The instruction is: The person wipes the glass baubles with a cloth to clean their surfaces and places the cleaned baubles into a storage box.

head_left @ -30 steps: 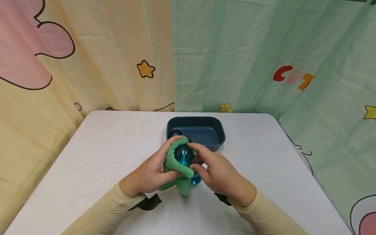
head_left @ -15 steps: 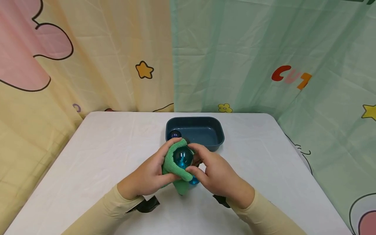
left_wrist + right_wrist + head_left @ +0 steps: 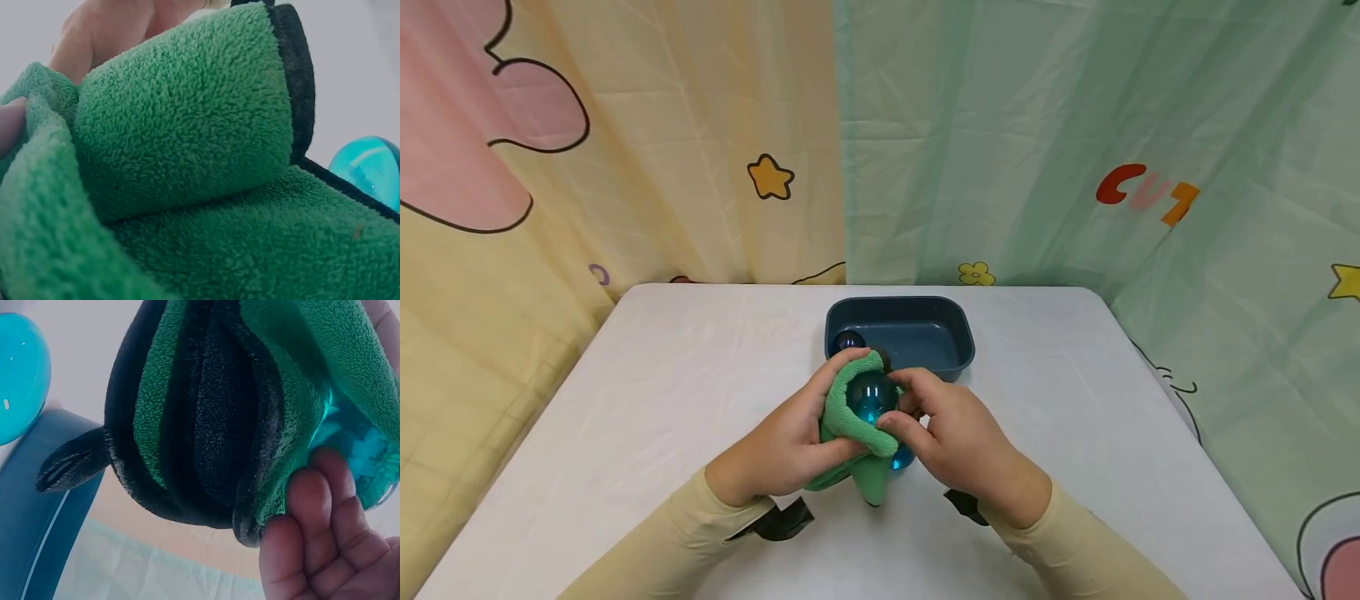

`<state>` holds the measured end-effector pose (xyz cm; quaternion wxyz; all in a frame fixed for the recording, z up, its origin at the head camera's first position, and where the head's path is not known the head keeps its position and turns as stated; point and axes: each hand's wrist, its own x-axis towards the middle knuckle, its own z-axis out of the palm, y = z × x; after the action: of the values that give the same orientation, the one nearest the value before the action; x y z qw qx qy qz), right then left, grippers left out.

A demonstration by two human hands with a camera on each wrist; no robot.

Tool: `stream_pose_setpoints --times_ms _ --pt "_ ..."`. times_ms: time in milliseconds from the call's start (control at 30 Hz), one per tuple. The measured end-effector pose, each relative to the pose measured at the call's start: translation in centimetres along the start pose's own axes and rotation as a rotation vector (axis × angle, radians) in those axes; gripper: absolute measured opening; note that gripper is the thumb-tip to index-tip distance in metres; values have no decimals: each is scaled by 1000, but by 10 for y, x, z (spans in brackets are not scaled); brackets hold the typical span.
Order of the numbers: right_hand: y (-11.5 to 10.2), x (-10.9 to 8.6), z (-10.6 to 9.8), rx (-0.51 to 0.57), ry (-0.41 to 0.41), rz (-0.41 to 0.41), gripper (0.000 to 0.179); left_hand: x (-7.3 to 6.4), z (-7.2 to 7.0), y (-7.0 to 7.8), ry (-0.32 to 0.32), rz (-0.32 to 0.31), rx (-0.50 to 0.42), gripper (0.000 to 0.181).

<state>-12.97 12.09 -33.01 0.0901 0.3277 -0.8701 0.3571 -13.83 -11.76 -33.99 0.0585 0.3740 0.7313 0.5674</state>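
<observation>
Over the near edge of the bin, my left hand (image 3: pixel 782 437) grips a green towel (image 3: pixel 838 417) with dark edging. The towel is wrapped around the far, left and near sides of a clear blue ball (image 3: pixel 870 395). My right hand (image 3: pixel 966 437) holds this ball at its right side, thumb on the near part and fingers beyond it. From the right wrist, its curled fingertips (image 3: pixel 309 494) show right at the ball and the towel's edge. Another blue ball (image 3: pixel 370 172) lies on the table, partly hidden by the towel and hands in the head view.
A dark blue rectangular bin (image 3: pixel 958 333) stands at the back middle of the white table (image 3: pixel 685 358). Inside its left end sits a dark ball (image 3: pixel 849 340). Another dark round thing (image 3: pixel 880 358) shows just behind the towel. Printed curtains (image 3: pixel 985 125) hang behind the table.
My right thumb and forefinger have shifted slightly on the blue ball. My left hand keeps its grip on the towel, and the bin stays put.
</observation>
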Motion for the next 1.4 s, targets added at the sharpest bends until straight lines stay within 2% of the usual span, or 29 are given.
stream_pose_setpoints --times_ms 133,367,533,733,833,933,1067,1233,1400 --pt "-2 0 0 14 -19 8 48 0 -1 -2 17 6 17 84" --pt "-3 1 -1 5 -52 -76 63 -2 -5 -4 20 9 -11 87" --pt "-2 0 0 -36 -53 -41 57 -1 -3 -2 15 -8 3 85" --pt "-1 1 -1 -17 -66 20 48 -2 -1 -2 6 -24 -6 83" --pt "-1 1 0 4 -67 10 52 -3 -2 -2 11 -14 -5 85" --pt "-2 0 0 33 -68 -43 59 -4 -3 -3 23 1 0 87" --pt "-2 0 -1 16 -73 -93 62 -5 -5 -3 25 -3 -8 86" --pt "-2 0 -1 -28 -73 -61 56 -5 -3 -3 14 -16 -19 85" --pt "-1 0 -1 -3 -76 -6 45 -6 -1 -2 4 -19 -13 84"
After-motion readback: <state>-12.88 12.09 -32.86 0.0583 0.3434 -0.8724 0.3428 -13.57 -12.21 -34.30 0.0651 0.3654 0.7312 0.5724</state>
